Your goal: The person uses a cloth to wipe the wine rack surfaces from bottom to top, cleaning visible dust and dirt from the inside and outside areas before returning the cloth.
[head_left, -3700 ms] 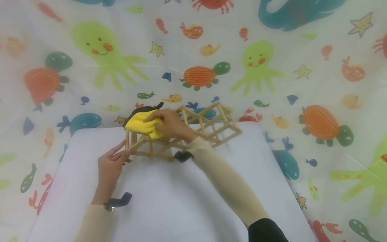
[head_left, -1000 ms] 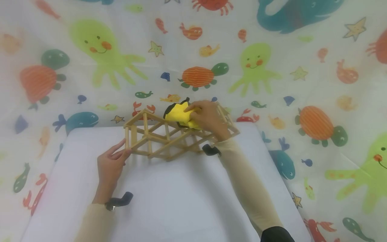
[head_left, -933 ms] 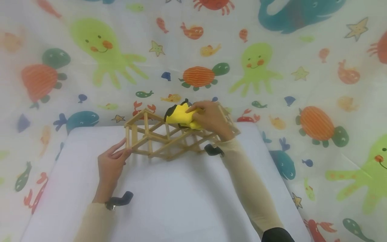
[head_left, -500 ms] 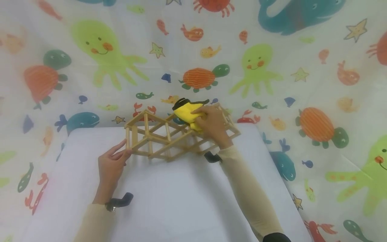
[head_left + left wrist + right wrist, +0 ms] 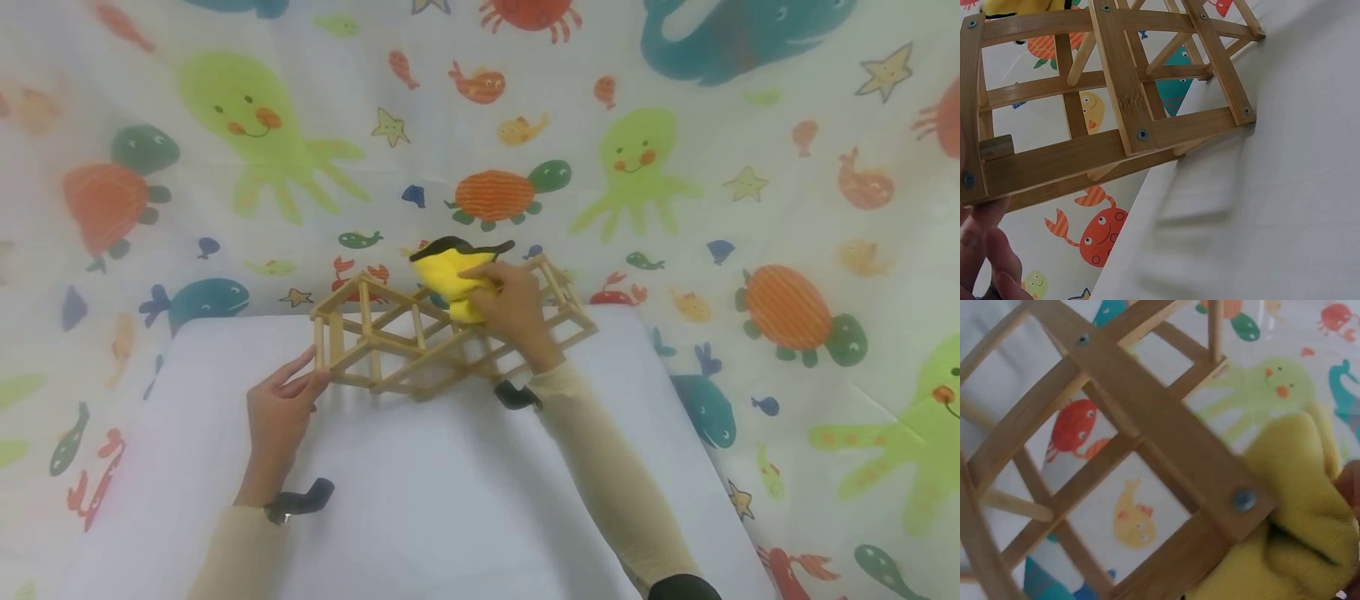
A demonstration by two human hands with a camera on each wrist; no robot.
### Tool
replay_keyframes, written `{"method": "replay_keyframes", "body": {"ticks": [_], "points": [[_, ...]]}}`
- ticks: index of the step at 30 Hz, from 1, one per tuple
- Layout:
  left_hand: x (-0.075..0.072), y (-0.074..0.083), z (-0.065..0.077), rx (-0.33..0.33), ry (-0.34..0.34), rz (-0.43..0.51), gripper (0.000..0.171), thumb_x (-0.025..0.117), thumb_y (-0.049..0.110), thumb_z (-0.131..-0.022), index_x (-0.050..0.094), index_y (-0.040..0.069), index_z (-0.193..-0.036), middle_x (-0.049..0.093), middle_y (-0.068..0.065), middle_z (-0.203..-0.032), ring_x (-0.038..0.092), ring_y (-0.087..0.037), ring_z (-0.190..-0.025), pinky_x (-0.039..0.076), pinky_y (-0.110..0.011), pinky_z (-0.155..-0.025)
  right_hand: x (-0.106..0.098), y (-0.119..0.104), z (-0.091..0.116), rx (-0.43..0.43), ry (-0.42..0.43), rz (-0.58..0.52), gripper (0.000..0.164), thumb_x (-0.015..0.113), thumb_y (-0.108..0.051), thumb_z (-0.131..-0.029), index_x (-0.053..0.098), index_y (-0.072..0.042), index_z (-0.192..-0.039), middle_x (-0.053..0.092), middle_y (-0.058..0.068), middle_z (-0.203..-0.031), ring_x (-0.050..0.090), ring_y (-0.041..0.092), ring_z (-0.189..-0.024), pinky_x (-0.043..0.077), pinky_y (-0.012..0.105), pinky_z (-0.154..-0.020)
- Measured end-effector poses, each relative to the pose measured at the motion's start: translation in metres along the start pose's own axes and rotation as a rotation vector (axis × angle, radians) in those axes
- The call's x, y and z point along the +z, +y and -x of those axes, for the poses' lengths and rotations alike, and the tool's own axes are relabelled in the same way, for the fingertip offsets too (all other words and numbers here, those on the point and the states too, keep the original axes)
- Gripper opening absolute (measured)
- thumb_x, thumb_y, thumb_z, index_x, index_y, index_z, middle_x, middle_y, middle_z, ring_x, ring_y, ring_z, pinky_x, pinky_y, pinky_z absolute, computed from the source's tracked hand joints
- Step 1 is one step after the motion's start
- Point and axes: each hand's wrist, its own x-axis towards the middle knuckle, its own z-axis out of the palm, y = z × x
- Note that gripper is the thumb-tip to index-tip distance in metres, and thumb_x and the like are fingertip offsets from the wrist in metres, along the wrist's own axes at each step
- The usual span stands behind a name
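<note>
A wooden lattice rack (image 5: 365, 307), bolted together from slats and dowels, stands across the far part of the table. My left hand (image 5: 279, 412) holds its left end upright between thumb and fingers; in the left wrist view the fingertips (image 5: 1000, 256) reach under the corner slat. My right hand (image 5: 513, 308) pinches a bunched yellow cloth (image 5: 446, 275) with a black edge over the rack's middle. Seen from the right wrist, the soft cloth (image 5: 1291, 456) laps against the bolted end of a slat (image 5: 1160, 419). Part of the rack's right half is hidden behind my right hand.
The rack stands on a white-covered table (image 5: 420, 500). Right behind the table hangs a curtain (image 5: 435, 167) printed with sea animals. Black straps (image 5: 300, 500) are worn on both wrists.
Over the earlier frames my right hand carried the cloth from the rack's left end rightward to its middle; in the last half second it shifted slightly left. My left hand stayed put.
</note>
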Motion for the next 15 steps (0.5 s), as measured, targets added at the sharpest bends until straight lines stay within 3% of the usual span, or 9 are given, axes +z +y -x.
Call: {"method": "replay_keyframes", "body": {"ticks": [2,5,8,11,15], "points": [[0.0,0.0,0.0,0.006,0.004,0.0,0.064,0.076,0.061,-0.09,0.06,0.041,-0.149,0.076,-0.003,-0.13,0.069,-0.007,-0.081,0.049,-0.021,-0.063,0.002,-0.01,0.002,-0.016,-0.026,-0.036,0.035,0.066,0.0,-0.083,0.084,-0.015,-0.109,0.081,0.004,-0.112,0.06,0.016,-0.074,0.048,0.022,-0.06],[0.0,0.0,0.001,0.017,0.011,0.001,0.063,0.076,0.06,-0.09,0.061,0.04,-0.148,0.079,0.001,-0.125,0.067,-0.013,-0.076,0.048,-0.022,-0.061,0.004,-0.029,0.002,-0.049,-0.016,-0.071,0.036,0.065,-0.001,-0.086,0.083,-0.017,-0.113,0.08,0.003,-0.119,0.07,0.017,-0.096,0.058,0.025,-0.078],[-0.001,0.0,0.0,0.02,0.007,0.016,0.063,0.077,0.059,-0.09,0.061,0.04,-0.148,0.081,0.008,-0.117,0.067,-0.015,-0.072,0.047,-0.024,-0.057,0.011,-0.047,-0.001,-0.07,0.011,-0.082,0.038,0.064,-0.003,-0.089,0.081,-0.018,-0.119,0.078,0.004,-0.125,0.071,0.018,-0.115,0.058,0.029,-0.096],[0.001,-0.002,0.0,0.022,-0.001,0.032,0.064,0.078,0.058,-0.089,0.061,0.039,-0.148,0.082,0.014,-0.111,0.068,-0.014,-0.07,0.045,-0.026,-0.054,0.024,-0.059,-0.008,-0.079,0.015,-0.098,0.037,0.064,-0.002,-0.091,0.08,-0.017,-0.122,0.077,0.005,-0.126,0.07,0.018,-0.119,0.056,0.029,-0.103],[0.002,-0.005,0.001,0.033,-0.002,0.022,0.065,0.077,0.06,-0.09,0.06,0.039,-0.149,0.082,0.014,-0.109,0.068,-0.012,-0.069,0.043,-0.028,-0.053,0.05,-0.069,-0.02,-0.029,-0.018,-0.132,0.037,0.064,-0.003,-0.094,0.079,-0.018,-0.123,0.076,0.004,-0.127,0.067,0.017,-0.119,0.055,0.029,-0.104]]}}
